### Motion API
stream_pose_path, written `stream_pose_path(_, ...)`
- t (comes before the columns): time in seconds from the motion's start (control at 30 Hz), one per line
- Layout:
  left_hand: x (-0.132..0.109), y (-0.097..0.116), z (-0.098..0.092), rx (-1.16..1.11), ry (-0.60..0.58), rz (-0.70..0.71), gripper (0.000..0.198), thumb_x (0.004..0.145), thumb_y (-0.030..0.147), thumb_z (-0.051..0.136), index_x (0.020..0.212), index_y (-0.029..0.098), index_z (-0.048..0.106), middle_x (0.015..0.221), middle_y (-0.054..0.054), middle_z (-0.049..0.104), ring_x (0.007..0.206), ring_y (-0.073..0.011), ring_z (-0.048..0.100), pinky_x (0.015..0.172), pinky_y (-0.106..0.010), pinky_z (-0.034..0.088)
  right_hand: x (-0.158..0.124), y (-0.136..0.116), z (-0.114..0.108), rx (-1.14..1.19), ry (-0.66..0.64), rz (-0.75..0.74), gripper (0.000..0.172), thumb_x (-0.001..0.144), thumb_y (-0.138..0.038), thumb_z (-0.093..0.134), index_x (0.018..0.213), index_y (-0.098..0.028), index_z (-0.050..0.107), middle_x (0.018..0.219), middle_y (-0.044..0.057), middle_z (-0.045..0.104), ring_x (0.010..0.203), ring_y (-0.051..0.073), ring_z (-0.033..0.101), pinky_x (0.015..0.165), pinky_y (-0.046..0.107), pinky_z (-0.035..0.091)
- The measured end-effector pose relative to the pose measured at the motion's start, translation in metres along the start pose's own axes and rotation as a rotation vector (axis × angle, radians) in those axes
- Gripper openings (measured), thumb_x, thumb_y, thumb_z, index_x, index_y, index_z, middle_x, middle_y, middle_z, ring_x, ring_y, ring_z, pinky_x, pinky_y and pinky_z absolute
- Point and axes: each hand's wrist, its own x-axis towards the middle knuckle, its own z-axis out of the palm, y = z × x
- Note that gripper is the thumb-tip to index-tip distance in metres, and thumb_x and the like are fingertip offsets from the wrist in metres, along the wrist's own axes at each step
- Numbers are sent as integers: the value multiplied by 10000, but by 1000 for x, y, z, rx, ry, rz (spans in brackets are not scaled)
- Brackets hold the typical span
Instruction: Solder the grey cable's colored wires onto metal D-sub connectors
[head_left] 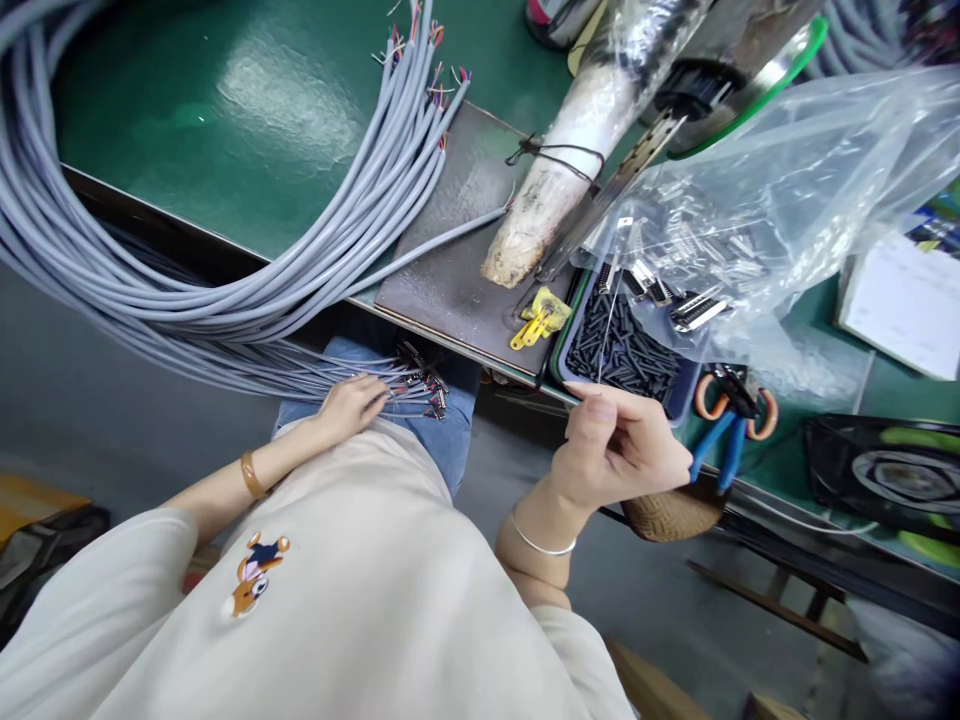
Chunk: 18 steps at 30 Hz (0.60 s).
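My left hand [351,408] lies over the lap, its fingers curled round grey cables [300,372] close to their ends. Small metal connectors [431,390] with red and dark wires are on those ends, resting on the jeans. Near the bench edge, my right hand [619,445] is closed in a pinch, thumb against index finger. From its fingertips a thin silvery wire [609,320] runs up over a blue tray [682,395] of short black tubes [622,345]. What the curled palm covers is hidden.
A thick coil of grey cables [225,310] with stripped ends hangs over the bench edge. On a dark board [465,280] lie a wrapped white roll [555,170] and yellow pieces [540,318]. Right are a bag of connectors [697,230], pliers [720,435], a notepad [904,305] and a black fan [892,470].
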Motion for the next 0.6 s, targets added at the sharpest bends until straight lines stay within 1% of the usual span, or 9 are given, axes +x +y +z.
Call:
stream_pose_path(0.07, 7, -6, 1, 48, 57, -72, 317, 1023, 236, 430, 1058, 148, 732, 1058, -144, 730, 1018, -252, 664, 966, -393, 522, 0, 0, 1, -4, -1, -3, 219, 974, -310, 620, 833, -230, 768, 572, -61, 612, 415, 46, 439, 447, 203, 321)
stream_pose_path(0.13, 20, -14, 2, 86, 76, -124, 295, 997, 205, 446, 1042, 148, 731, 1062, -149, 715, 1012, -261, 657, 964, -406, 522, 0, -1, 1, -12, -5, -12, 217, 973, -301, 617, 833, -231, 768, 571, -62, 610, 414, 47, 444, 447, 203, 324)
stream_pose_path(0.27, 47, -25, 7, 136, 36, -166, 248, 937, 160, 497, 961, 149, 744, 1048, -160, 710, 1037, -293, 643, 962, -438, 517, 0, -2, 0, -27, -3, -21, 217, 972, -293, 615, 831, -222, 765, 571, -59, 601, 411, 49, 447, 440, 206, 320)
stream_pose_path(0.37, 58, -29, 8, 149, -12, -176, 219, 893, 120, 531, 908, 150, 747, 994, -155, 726, 1032, -296, 646, 949, -429, 517, 0, -3, 0, -29, 5, -14, 221, 975, -296, 614, 829, -224, 764, 568, -60, 600, 412, 46, 434, 441, 205, 313)
stream_pose_path(0.43, 58, -28, 7, 136, -35, -167, 232, 908, 123, 519, 905, 148, 750, 940, -146, 737, 962, -273, 664, 907, -393, 530, 0, -4, 0, -33, 3, -13, 222, 976, -298, 614, 829, -228, 765, 573, -59, 610, 413, 47, 434, 441, 205, 312)
stream_pose_path(0.5, 53, -21, 5, 107, -40, -135, 274, 950, 146, 483, 944, 135, 757, 914, -149, 749, 905, -258, 678, 859, -368, 541, 0, -4, 0, -45, -3, -14, 221, 975, -298, 615, 829, -230, 767, 576, -57, 618, 411, 49, 435, 440, 208, 310)
stream_pose_path(0.53, 47, -16, 3, 87, -34, -107, 291, 967, 160, 471, 980, 128, 759, 928, -155, 757, 903, -255, 686, 849, -363, 545, 0, -3, 0, -48, -7, -15, 222, 973, -299, 616, 826, -230, 767, 577, -56, 621, 409, 51, 436, 438, 210, 308)
stream_pose_path(0.6, 34, 1, -4, 30, -12, -23, 292, 987, 196, 480, 1065, 142, 757, 1023, -152, 772, 939, -241, 701, 859, -347, 549, 1, -3, 0, -55, -8, -14, 226, 970, -299, 617, 817, -231, 770, 577, -54, 622, 404, 53, 436, 435, 216, 302)
